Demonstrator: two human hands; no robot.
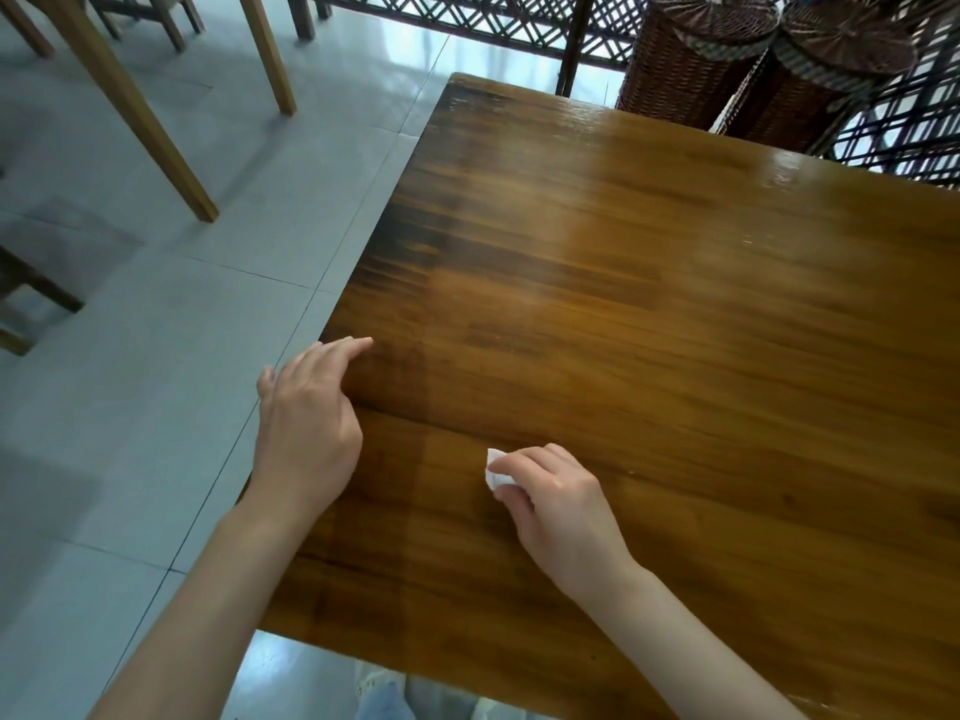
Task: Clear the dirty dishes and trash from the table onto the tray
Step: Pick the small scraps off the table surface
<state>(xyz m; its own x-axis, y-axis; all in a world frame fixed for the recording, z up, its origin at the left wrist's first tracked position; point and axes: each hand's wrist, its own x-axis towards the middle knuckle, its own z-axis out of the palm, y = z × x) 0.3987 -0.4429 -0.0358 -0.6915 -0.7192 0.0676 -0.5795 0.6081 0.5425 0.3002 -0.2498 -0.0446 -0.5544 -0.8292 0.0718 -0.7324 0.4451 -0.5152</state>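
A glossy brown wooden table [649,283] fills the right and middle of the view. My right hand [556,504] lies low over its near part and pinches a small piece of white tissue [493,472] between thumb and fingers, against the tabletop. My left hand [306,413] hovers at the table's left edge with its fingers relaxed and extended, holding nothing. No dishes and no tray are in view.
Two dark wicker baskets [753,59] stand beyond the table's far edge against a lattice screen [493,18]. Light wooden furniture legs [150,127] stand on the grey tiled floor [156,314] to the left. A dark stool [26,298] sits at the far left.
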